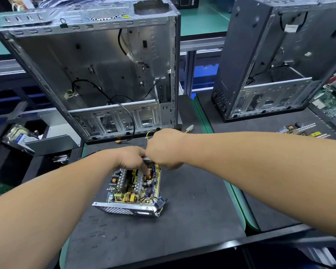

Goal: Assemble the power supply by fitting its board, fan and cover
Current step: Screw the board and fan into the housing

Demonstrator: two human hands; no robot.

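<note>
The supply [133, 188] lies open on the bench [182, 200], its board [134, 186] exposed, at 6 o'clock from the case [97, 74]. The left hand [133, 160] curls its fingers down onto the board's far end; the right hand [164, 148] is fisted, seemingly pulling wires [149, 135]. Best keep those wires clear while seating the board flat. Readable writing: only "850" on a box [188, 1] at 12 o'clock.

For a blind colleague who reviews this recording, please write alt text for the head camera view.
Two bare hands work at the far end of an open power supply on a dark mat: the left hand reaches fingers into its board, the right hand is curled beside it. Behind stands an empty computer case, another at right.
</note>
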